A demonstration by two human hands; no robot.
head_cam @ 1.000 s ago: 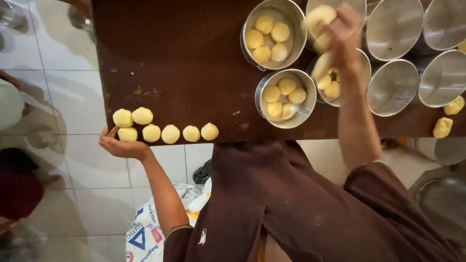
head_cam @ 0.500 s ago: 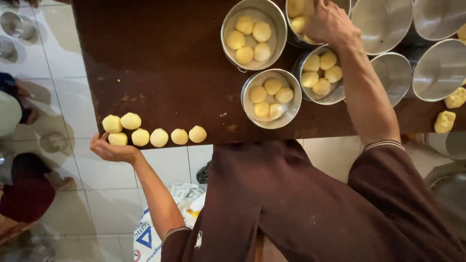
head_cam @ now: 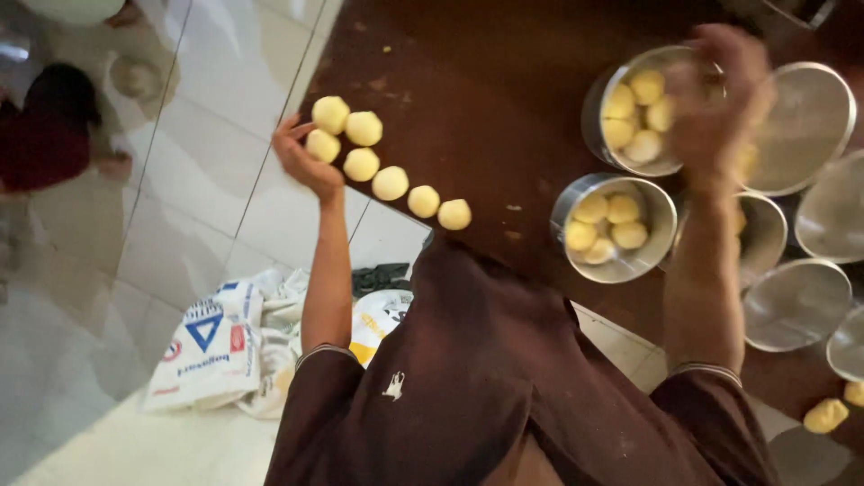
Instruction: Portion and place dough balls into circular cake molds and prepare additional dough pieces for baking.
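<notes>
A row of several pale yellow dough balls lies along the edge of the dark brown table. My left hand is at that edge, palm up, fingers loosely curled against the ball at the left end. My right hand is blurred above the steel bowls; what it holds cannot be made out. Under it a round steel bowl holds several dough balls. A second steel bowl nearer me holds three balls.
More steel bowls stand to the right. Loose dough pieces lie at the table's right edge. Printed white sacks lie on the tiled floor. Another person in red is at far left.
The view has swung and tilted. My right hand has come back from the far bowls to above the nearer ones. My left hand has stayed at the end of the dough row.
</notes>
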